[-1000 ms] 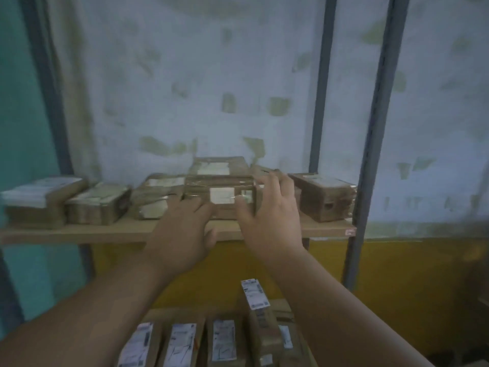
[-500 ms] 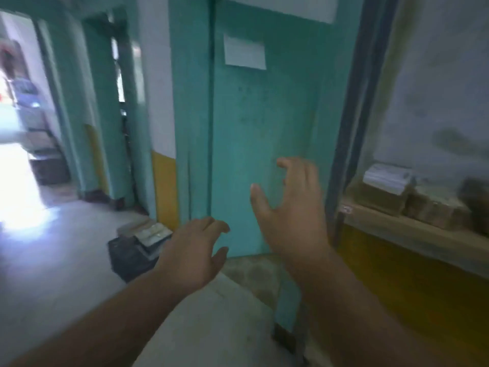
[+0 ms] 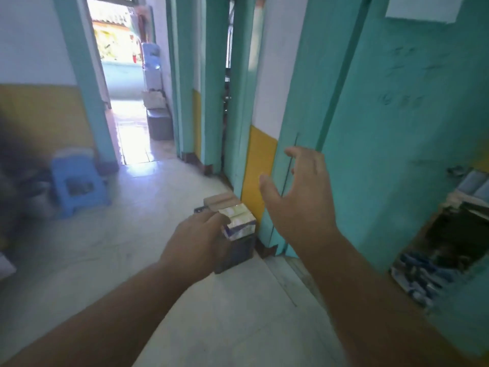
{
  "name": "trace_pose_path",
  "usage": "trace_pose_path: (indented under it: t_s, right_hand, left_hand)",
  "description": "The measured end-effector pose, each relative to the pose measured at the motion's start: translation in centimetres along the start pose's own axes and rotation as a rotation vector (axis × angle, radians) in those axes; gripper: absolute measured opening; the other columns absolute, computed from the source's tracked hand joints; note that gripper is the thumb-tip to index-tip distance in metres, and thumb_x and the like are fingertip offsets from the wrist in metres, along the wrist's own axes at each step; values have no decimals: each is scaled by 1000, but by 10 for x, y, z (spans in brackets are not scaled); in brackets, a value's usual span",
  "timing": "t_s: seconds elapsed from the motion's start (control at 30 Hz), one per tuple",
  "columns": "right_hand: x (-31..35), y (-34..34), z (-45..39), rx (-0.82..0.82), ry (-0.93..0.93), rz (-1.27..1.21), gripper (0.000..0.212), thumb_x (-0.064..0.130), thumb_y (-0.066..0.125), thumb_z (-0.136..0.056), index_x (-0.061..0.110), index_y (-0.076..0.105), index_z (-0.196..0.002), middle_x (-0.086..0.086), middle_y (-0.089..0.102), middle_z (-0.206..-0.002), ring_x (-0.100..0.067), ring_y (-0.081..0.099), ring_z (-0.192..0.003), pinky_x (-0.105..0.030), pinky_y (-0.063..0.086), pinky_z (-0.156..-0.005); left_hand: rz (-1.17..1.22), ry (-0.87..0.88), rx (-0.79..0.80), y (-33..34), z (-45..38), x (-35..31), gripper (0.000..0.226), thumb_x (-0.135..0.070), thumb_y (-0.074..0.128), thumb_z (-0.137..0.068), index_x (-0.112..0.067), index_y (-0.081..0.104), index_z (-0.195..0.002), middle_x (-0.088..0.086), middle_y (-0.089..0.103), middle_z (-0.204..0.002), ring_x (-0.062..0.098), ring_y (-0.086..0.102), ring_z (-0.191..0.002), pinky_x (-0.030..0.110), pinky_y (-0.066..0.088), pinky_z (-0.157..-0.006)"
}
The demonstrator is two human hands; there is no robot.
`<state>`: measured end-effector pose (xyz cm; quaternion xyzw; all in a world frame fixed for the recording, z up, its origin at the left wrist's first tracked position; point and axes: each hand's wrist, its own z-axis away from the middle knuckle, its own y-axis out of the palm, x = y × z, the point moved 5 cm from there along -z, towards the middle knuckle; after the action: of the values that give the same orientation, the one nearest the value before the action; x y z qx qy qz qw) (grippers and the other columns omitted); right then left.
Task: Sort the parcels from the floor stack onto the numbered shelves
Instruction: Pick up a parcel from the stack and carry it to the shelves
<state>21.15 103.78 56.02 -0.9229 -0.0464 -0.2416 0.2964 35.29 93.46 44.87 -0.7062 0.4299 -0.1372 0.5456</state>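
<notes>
Parcels (image 3: 234, 222) stacked on floor, tilted rightward

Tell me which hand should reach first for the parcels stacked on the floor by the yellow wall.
Left, probably. The left hand is lower and lines up with the floor stack of brown and foil-wrapped parcels; the right hand is raised higher, open, in front of the teal door.

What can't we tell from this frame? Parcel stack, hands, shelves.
- Parcel stack, head view: left hand covers its near side, so the count is unclear; labels blurred.
- Left hand: fingertips lie against the stack in the picture; touching or short of it, unclear.
- Shelf: cut by right edge, contents smeared, no numbers readable.
- Right hand: open, holds nothing.
</notes>
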Motion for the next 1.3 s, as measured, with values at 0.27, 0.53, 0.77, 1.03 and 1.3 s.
trace_pose_path:
  t_s: [0.27,0.53,0.77,1.03,1.3]
  right_hand:
    - [-4,202,-117,185,-57,-54,48,37,67,-87,13,54,-127,-6,54,-122,-25,54,-107,-30,38,-88]
    - [-33,371,-210,272,33,24,45,40,63,-90,17,53,-127,0,54,-122,-20,50,-112,-29,37,-92]
    - [-114,437,-292,242,229,154,45,43,59,-92,21,51,-130,7,49,-119,-13,46,-115,-27,34,-91]
    - [-220,543,-388,290,280,209,44,40,62,-91,16,54,-127,6,50,-112,-13,48,-107,-27,38,-87]
    - [-327,681,-396,422,439,299,40,37,63,-91,13,57,-122,-1,57,-108,-13,48,-98,-27,38,-79]
  left_hand:
    - [-19,-215,48,31,-92,169,38,-38,64,-91,-27,60,-127,-3,63,-121,21,59,-108,35,49,-93]
    - [20,-192,188,92,-238,322,35,-39,56,-96,-30,55,-130,-5,60,-127,19,56,-113,32,46,-98]
    - [66,-56,393,161,-390,362,37,-39,53,-98,-30,53,-134,-7,59,-129,17,56,-112,32,50,-95]
    - [131,-38,536,259,-536,405,38,-35,52,-97,-32,53,-135,-9,57,-130,16,53,-114,32,48,-95]
    - [95,26,762,375,-620,479,30,-32,47,-102,-20,57,-128,1,61,-126,21,57,-110,34,51,-93]
